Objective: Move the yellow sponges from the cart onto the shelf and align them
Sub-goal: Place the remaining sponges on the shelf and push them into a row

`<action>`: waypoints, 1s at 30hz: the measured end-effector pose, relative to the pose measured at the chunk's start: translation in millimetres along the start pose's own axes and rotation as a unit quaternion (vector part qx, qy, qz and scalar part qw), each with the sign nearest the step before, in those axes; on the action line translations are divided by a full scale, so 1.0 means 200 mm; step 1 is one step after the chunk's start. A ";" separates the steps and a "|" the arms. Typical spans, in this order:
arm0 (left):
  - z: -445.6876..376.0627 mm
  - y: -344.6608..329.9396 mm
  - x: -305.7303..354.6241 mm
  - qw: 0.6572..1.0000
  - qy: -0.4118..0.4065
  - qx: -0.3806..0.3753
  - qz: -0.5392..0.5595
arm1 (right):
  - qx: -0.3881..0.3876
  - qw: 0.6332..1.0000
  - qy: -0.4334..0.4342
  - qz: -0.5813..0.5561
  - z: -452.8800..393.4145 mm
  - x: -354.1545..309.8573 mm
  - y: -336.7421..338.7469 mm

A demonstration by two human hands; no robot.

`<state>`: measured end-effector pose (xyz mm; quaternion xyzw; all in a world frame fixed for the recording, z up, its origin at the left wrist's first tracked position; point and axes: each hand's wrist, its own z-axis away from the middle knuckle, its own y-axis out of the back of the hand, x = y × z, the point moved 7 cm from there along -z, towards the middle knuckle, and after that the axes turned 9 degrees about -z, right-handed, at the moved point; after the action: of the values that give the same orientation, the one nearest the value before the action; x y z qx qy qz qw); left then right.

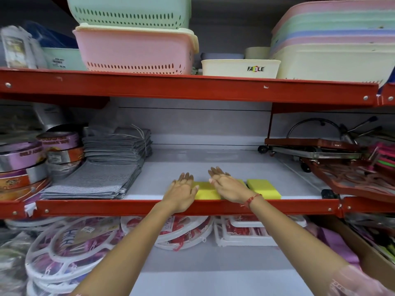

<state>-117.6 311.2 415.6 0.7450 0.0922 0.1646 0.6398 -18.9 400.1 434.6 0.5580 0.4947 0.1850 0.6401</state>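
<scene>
Fingers of both hands lie flat, extended, flanking one yellow sponge (206, 190) on the shelf (213, 167).

"FABLE" stands on a cream tub (240, 68) on the top shelf. Right of the pink basket (134, 50). Other labels are too blurred to read.

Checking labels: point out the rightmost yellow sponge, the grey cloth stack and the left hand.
rightmost yellow sponge (263, 188), head view, middle of its top face
grey cloth stack (94, 180), head view, top cloth of the front pile
left hand (181, 192), head view, back of the hand
</scene>
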 end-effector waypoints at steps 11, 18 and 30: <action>-0.05 -0.08 0.11 0.998 -0.041 -0.038 -0.013 | -0.009 0.994 -0.107 0.036 0.13 0.28 0.03; -0.05 -0.10 0.12 0.998 -0.031 -0.035 -0.029 | 0.002 0.997 -0.074 0.032 0.13 0.18 -0.03; -0.05 -0.12 0.11 0.998 -0.032 -0.035 -0.043 | 0.077 0.993 -0.092 0.006 0.16 0.32 0.15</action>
<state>-98.7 331.8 396.3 0.7224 0.0983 0.1161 0.6745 46.8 443.1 430.7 0.6232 0.4434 0.0983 0.6367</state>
